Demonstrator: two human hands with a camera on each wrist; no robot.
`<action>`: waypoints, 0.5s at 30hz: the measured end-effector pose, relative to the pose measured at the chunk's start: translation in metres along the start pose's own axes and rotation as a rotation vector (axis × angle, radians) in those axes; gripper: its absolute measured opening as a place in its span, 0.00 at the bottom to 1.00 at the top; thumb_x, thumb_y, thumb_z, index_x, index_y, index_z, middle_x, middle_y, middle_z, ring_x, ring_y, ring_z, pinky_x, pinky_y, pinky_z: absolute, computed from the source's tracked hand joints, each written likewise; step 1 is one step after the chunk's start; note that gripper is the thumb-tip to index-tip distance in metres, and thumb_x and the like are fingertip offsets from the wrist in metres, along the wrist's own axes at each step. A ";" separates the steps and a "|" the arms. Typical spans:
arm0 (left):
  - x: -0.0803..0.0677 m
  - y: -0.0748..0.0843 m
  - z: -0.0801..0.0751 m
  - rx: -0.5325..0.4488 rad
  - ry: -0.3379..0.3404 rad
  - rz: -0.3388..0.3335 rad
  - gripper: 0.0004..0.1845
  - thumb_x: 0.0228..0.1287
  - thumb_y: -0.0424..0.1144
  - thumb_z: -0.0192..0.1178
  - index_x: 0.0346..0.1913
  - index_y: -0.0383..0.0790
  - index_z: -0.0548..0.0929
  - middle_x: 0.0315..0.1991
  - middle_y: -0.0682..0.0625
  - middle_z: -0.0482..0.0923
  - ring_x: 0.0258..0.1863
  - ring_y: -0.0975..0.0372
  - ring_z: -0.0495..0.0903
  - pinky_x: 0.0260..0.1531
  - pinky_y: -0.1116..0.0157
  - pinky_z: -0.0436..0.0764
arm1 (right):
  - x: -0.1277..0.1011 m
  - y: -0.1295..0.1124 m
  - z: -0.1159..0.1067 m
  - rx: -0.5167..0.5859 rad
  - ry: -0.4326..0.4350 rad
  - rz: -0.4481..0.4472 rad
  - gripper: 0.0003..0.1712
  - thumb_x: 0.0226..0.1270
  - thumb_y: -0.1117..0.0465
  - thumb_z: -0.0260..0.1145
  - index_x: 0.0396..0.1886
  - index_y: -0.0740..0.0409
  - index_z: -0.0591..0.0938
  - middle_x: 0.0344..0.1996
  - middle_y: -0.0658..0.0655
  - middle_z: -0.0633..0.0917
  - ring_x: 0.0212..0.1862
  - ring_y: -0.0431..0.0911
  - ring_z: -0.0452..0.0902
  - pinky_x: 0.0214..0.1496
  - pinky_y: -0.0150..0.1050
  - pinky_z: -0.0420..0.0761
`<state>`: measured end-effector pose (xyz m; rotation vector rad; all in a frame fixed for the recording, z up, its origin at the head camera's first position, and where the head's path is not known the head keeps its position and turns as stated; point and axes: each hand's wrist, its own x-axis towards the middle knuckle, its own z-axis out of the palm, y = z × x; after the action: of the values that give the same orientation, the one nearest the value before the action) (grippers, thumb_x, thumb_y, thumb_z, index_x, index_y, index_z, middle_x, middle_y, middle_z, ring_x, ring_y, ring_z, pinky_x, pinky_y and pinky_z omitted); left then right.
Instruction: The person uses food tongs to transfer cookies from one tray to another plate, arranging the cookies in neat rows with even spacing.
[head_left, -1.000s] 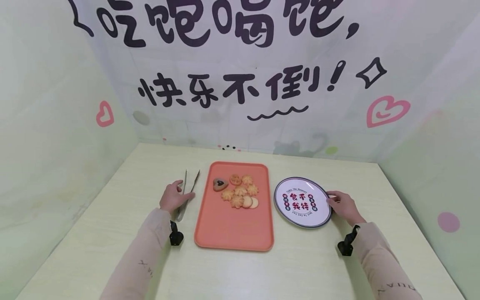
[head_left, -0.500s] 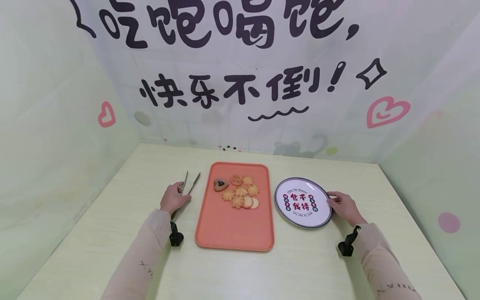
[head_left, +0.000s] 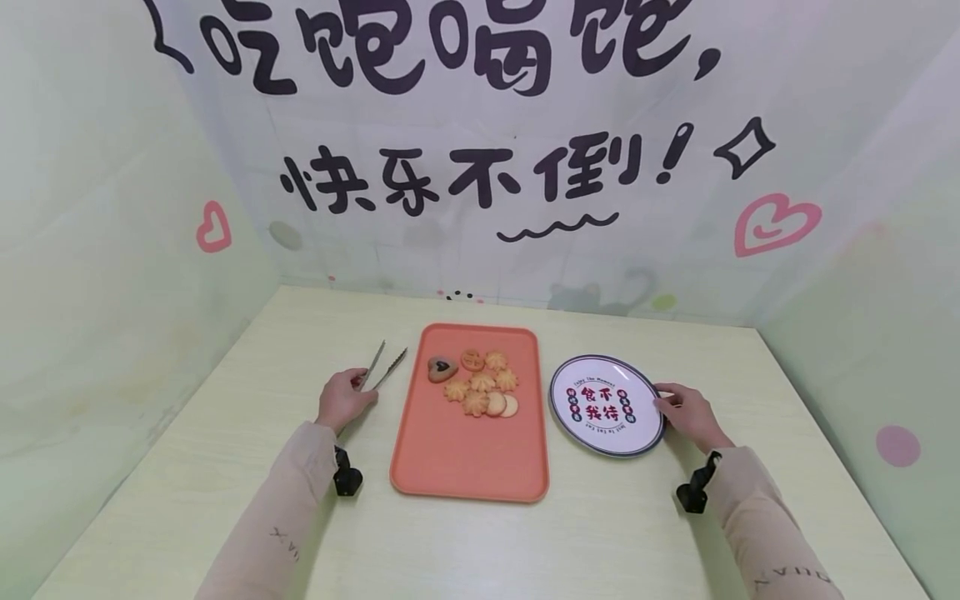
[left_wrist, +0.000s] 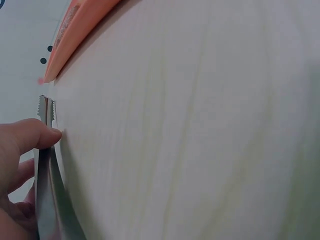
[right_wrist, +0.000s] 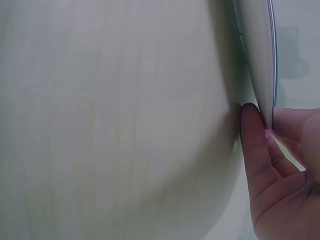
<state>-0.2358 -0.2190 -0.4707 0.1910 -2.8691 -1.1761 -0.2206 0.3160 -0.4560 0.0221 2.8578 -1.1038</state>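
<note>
Metal tongs with serrated tips are gripped by my left hand, left of the tray. Their two arms stand spread, tips pointing away from me. In the left wrist view, thumb and fingers lie on either side of the tongs. My right hand pinches the right rim of a white plate with a dark blue edge and red and blue lettering. The right wrist view shows the thumb over the plate's rim and fingers under it. Several cookies lie on the orange tray between the hands.
Among the cookies is a heart-shaped one with a dark centre, at the tray's left side. All of it stands on a pale wooden table. Printed cloth walls rise at the back and both sides.
My left hand has closed round the tongs and drawn slightly back, and the tongs' tips have swung a little to the right. The right hand and plate have stayed put.
</note>
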 end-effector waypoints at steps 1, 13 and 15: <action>0.000 -0.001 0.000 -0.004 0.002 0.003 0.27 0.48 0.35 0.59 0.54 0.27 0.73 0.40 0.39 0.75 0.38 0.51 0.72 0.40 0.56 0.69 | 0.000 0.000 0.000 -0.002 0.001 -0.002 0.21 0.64 0.66 0.53 0.55 0.72 0.69 0.34 0.66 0.77 0.29 0.46 0.72 0.27 0.34 0.72; -0.007 0.001 -0.013 -0.105 -0.047 0.029 0.27 0.52 0.35 0.59 0.56 0.25 0.69 0.42 0.36 0.74 0.40 0.50 0.74 0.39 0.57 0.72 | -0.001 0.001 0.000 0.015 -0.002 0.013 0.22 0.64 0.65 0.53 0.56 0.72 0.68 0.36 0.68 0.77 0.30 0.47 0.73 0.28 0.34 0.73; -0.009 0.002 -0.016 -0.109 -0.059 0.045 0.28 0.53 0.35 0.59 0.57 0.26 0.69 0.45 0.35 0.72 0.41 0.49 0.74 0.37 0.58 0.73 | -0.001 0.001 0.000 0.018 -0.006 0.013 0.22 0.65 0.65 0.53 0.56 0.72 0.68 0.36 0.68 0.77 0.31 0.47 0.73 0.28 0.33 0.73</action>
<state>-0.2256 -0.2278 -0.4582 0.0889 -2.8325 -1.3469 -0.2200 0.3170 -0.4565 0.0383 2.8388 -1.1255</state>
